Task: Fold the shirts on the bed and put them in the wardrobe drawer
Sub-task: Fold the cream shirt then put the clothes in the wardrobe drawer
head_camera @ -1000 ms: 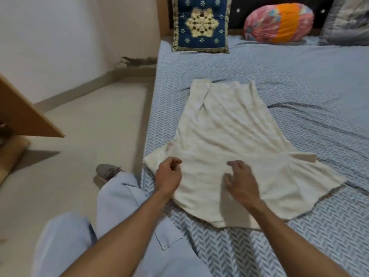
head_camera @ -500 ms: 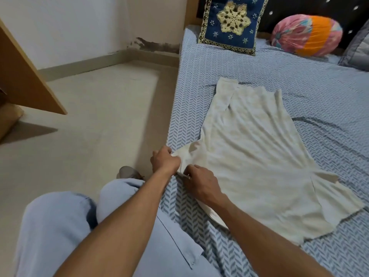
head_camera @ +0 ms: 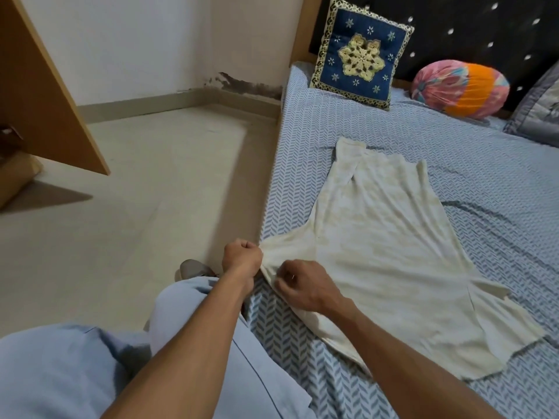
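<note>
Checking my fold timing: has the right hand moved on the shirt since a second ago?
Yes. The right hand went from the shirt's middle leftward to its corner at the bed's edge, beside the left hand.

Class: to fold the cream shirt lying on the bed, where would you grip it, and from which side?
Grip the cream shirt at its sleeve end by the bed edge, probably coming from the floor side. It lies flat there, where the left hand and right hand already pinch it.
</note>
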